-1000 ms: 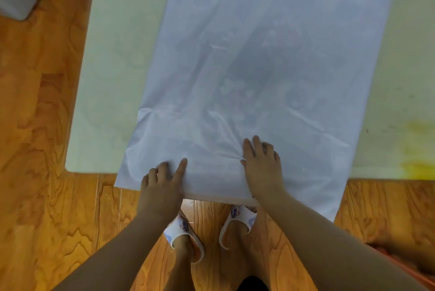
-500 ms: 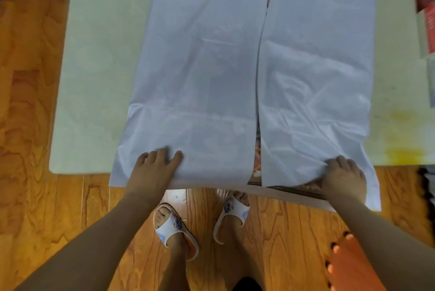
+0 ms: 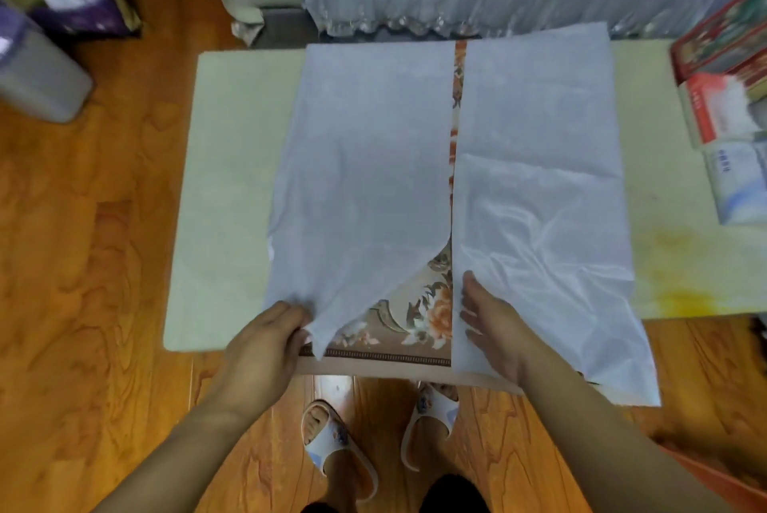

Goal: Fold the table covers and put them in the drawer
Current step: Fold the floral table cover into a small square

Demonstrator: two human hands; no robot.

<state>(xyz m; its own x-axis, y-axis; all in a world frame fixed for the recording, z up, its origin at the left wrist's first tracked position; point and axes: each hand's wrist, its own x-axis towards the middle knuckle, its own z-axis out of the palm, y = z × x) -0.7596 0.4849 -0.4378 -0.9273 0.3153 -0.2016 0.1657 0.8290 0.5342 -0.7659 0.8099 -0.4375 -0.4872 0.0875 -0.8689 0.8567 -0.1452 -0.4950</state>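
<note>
One table cover (image 3: 415,321) lies on the pale table (image 3: 232,189), its two white flaps folded inward, a floral strip exposed between them. The left hand (image 3: 265,340) pinches the left flap's (image 3: 365,180) near corner. The right hand (image 3: 492,324) rests with straight fingers on the right flap's (image 3: 535,189) inner edge. Three boxes (image 3: 724,110) are stacked at the table's right edge; their contents cannot be told.
</note>
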